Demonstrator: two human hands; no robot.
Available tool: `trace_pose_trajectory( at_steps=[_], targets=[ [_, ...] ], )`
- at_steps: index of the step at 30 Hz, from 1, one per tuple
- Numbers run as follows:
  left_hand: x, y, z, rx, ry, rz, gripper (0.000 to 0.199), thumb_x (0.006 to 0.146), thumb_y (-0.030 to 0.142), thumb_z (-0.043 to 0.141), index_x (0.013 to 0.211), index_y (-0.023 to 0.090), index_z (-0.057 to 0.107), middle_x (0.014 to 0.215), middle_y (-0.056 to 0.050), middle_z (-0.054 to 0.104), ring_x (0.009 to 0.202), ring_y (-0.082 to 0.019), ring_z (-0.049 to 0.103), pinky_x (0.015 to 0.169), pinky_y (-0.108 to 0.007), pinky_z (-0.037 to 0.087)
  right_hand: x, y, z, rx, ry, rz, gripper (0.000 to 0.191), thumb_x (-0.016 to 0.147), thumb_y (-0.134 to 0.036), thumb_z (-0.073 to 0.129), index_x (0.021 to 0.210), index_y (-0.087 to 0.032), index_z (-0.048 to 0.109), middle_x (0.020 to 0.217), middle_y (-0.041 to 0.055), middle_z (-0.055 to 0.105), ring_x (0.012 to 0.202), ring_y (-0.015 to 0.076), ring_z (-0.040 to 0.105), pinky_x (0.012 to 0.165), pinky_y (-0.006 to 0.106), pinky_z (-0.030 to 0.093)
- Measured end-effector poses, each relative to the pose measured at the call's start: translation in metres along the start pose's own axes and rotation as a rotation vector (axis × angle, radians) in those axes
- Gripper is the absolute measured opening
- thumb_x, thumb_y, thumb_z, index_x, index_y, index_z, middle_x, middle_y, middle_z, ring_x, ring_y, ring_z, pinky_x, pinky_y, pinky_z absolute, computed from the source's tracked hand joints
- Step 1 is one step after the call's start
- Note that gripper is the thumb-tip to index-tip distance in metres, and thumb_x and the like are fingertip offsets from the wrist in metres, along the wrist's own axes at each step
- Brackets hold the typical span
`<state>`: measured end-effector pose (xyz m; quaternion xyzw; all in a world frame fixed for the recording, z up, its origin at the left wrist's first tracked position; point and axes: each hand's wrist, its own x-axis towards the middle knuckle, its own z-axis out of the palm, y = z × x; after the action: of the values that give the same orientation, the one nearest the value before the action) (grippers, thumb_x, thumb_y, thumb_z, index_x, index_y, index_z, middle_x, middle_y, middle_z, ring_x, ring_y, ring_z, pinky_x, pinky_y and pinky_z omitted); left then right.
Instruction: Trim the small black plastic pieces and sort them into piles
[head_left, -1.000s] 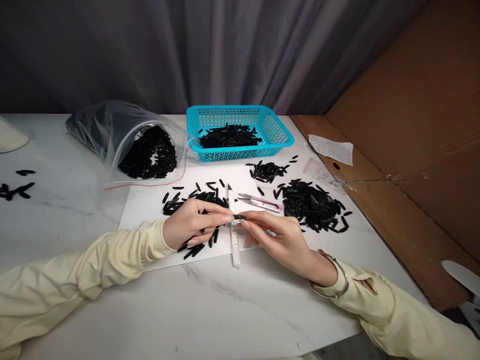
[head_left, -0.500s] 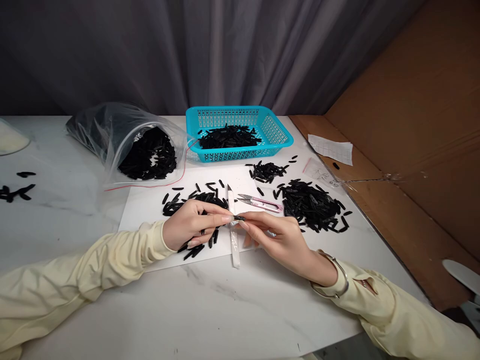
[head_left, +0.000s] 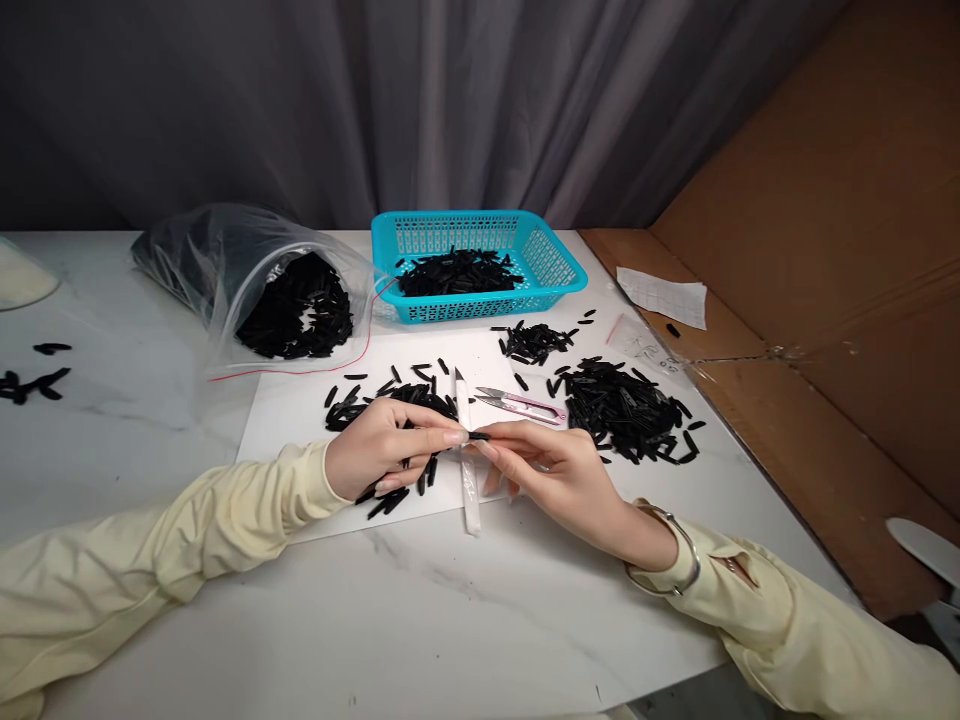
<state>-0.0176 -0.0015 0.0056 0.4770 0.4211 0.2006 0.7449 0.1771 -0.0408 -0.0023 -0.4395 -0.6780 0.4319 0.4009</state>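
Pinching sm blk sliver (head_left: pixel 479 436); elongated

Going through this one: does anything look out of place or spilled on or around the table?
Yes, slightly: one black piece lies alone on the cardboard, beside the paper slip, apart from the piles on the table.

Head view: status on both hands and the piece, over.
Left hand and right hand: both pinching one small black piece. White-wrapped tool lying beneath. Pink snips just beyond right hand.
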Motion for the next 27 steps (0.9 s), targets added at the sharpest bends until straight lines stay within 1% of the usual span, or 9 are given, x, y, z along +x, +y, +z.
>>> trace_pose_trajectory(
  at_steps=[4,7,10,15,19,23,27],
  targets=[
    [0.0001,-0.0004,-0.0002,0.004,-0.002,0.01,0.02,0.074,0.027,0.062,0.081,0.009,0.068,0.028,0.009,0.034,0.023,-0.002,0.027,0.028,-0.015,0.012,0.0015,-0.0035,-0.0003,0.133,-0.046,0.157,0.016,0.08,-0.028,0.059,0.085,-0.014,0.063,0.057,0.0007,0.065,0.045,0.0106,0.061,0.039,0.018,0.051],
    [0.0006,-0.0005,0.0003,0.01,0.008,0.008,0.02,0.073,0.028,0.063,0.08,0.009,0.067,0.028,0.009,0.034,0.023,-0.002,0.027,0.028,-0.016,0.012,0.0022,-0.0049,-0.0003,0.188,-0.062,0.249,0.021,0.078,-0.033,0.06,0.084,-0.013,0.063,0.055,0.0012,0.065,0.046,0.0111,0.061,0.038,0.018,0.049],
    [0.0008,0.0005,0.0012,0.024,0.009,0.009,0.021,0.072,0.028,0.064,0.08,0.009,0.067,0.028,0.009,0.035,0.023,-0.003,0.027,0.028,-0.016,0.012,0.0026,-0.0044,-0.0002,0.217,-0.063,0.29,0.024,0.076,-0.036,0.062,0.082,-0.012,0.062,0.055,0.0017,0.065,0.048,0.0118,0.062,0.039,0.018,0.049],
    [0.0006,0.0015,0.0022,0.055,0.0,0.018,0.023,0.072,0.029,0.064,0.083,0.009,0.066,0.029,0.009,0.037,0.023,-0.003,0.028,0.029,-0.016,0.013,0.003,-0.0014,0.0001,0.253,-0.071,0.294,0.023,0.075,-0.033,0.064,0.084,-0.011,0.063,0.058,0.0022,0.065,0.051,0.0119,0.063,0.04,0.018,0.049],
    [0.0003,0.0011,0.0024,0.115,0.007,0.029,0.023,0.074,0.028,0.063,0.085,0.009,0.066,0.028,0.009,0.037,0.024,-0.003,0.028,0.03,-0.016,0.016,0.0022,-0.0006,0.0003,0.263,-0.066,0.283,0.023,0.073,-0.031,0.065,0.087,-0.013,0.063,0.063,0.0026,0.066,0.055,0.0138,0.065,0.039,0.018,0.051],
    [-0.0003,0.0013,0.003,0.142,0.012,0.031,0.026,0.074,0.029,0.063,0.09,0.008,0.066,0.028,0.009,0.037,0.024,-0.003,0.028,0.03,-0.017,0.017,0.0011,-0.0007,-0.0004,0.19,-0.073,0.241,0.026,0.075,-0.032,0.064,0.093,-0.014,0.066,0.065,0.0029,0.069,0.056,0.0146,0.066,0.041,0.018,0.053],
    [-0.0008,0.001,0.0031,0.143,0.01,0.038,0.027,0.073,0.029,0.063,0.09,0.008,0.066,0.029,0.009,0.038,0.024,-0.003,0.029,0.03,-0.016,0.017,0.0005,0.0005,-0.0006,0.107,-0.074,0.169,0.028,0.078,-0.031,0.061,0.099,-0.014,0.067,0.062,0.0015,0.069,0.049,0.0127,0.064,0.041,0.019,0.054]
  ],
)
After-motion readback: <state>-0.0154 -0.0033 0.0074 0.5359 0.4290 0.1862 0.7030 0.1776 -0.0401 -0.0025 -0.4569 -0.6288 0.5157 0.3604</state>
